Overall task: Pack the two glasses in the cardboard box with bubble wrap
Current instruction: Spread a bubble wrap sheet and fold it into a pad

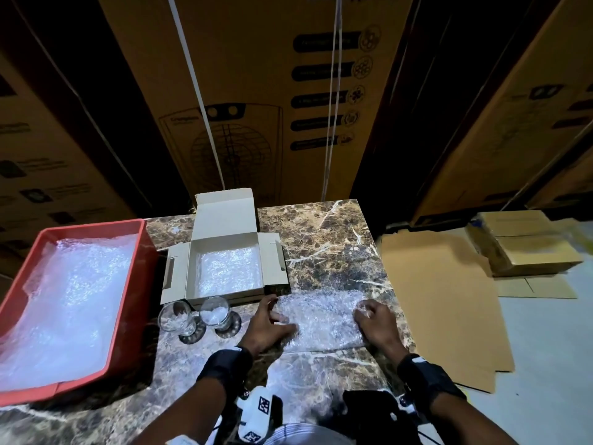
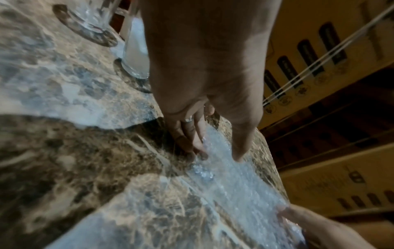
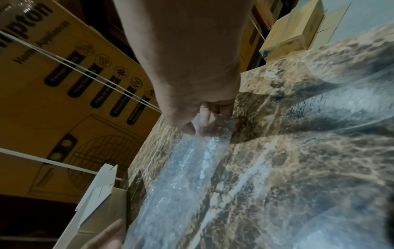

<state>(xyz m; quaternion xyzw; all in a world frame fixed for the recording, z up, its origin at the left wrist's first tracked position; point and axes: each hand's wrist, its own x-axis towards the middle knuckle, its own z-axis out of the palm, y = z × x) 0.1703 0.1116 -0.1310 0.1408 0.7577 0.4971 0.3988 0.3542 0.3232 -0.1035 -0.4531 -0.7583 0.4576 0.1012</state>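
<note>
Two clear glasses (image 1: pixel 175 316) (image 1: pixel 214 311) stand upright side by side on the marble table (image 1: pixel 324 245), just in front of the open white cardboard box (image 1: pixel 205 220), which has bubble wrap lying on its floor. A loose bubble wrap sheet (image 1: pixel 321 319) lies flat on the table to the right of the glasses. My left hand (image 1: pixel 279 316) rests on the sheet's left edge, its thumb and fingers spread and pressing down. My right hand (image 1: pixel 369 313) pinches the sheet's right edge; in the right wrist view the thumb and fingers (image 3: pixel 189 129) lift a small fold of it.
At the table's left, a red tray (image 1: pixel 144 252) holds more bubble wrap. Tall printed cartons (image 1: pixel 256 91) stand behind the table. Off its right edge, flat cardboard (image 1: pixel 442 300) and small boxes (image 1: pixel 519 242) lie on the floor.
</note>
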